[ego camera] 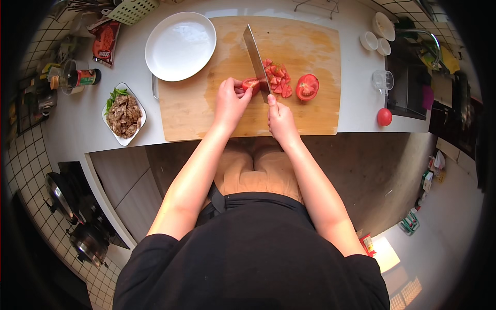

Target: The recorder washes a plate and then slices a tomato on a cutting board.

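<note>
My right hand (281, 118) grips the handle of a cleaver (255, 58), its broad blade pointing away from me over the wooden cutting board (186, 116). With its fingertips, my left hand (232, 101) holds a tomato piece (251, 84) against the left side of the blade. Chopped tomato (279, 79) lies in a loose pile just right of the blade. Farther right, a tomato half (307, 87) rests with its cut face showing. The blade hides part of the held piece, so how deep the cut goes cannot be seen.
A white plate (180, 46) overlaps the board's far left corner. Left of the board stands a dish (124, 114) of sliced meat and green peppers. A whole tomato (384, 117) and a clear cup (383, 80) sit near the sink (405, 89). White bowls (369, 40) stand behind them.
</note>
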`<move>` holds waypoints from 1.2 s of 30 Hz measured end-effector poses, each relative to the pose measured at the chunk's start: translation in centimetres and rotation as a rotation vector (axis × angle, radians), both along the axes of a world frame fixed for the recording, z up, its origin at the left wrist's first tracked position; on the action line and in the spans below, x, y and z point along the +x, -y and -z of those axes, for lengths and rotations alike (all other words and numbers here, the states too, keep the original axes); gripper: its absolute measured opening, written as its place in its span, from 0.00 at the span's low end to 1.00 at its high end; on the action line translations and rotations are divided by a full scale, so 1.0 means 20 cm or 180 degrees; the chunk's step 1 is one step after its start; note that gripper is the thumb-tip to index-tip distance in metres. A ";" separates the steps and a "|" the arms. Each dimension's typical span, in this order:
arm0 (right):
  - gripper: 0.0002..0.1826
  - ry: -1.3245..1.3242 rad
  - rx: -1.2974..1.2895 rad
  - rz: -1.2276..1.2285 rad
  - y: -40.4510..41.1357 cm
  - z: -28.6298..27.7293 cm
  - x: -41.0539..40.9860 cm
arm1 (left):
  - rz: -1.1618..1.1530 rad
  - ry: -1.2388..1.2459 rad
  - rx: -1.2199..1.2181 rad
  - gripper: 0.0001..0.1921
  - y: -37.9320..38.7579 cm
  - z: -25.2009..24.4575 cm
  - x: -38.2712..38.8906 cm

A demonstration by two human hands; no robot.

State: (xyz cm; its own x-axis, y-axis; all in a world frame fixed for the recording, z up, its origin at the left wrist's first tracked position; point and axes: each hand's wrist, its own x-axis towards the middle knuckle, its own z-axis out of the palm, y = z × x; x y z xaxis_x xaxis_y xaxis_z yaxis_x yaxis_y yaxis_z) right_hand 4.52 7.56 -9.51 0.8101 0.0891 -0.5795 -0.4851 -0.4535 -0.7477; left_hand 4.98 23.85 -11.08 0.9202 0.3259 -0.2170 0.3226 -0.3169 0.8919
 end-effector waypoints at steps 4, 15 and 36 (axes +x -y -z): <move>0.33 -0.0425 0.0443 0.0338 -0.02 -0.08 0.00 | -0.0049 0.0057 -0.0101 0.11 -0.04 0.03 -0.02; 0.32 0.0105 0.0072 -0.0195 0.01 0.04 -0.01 | 0.0367 0.0347 0.0347 0.07 -0.07 0.02 0.01; 0.32 -0.0733 0.1109 0.0679 0.00 -0.21 -0.02 | 0.0328 0.0255 0.0344 0.08 -0.07 0.03 -0.05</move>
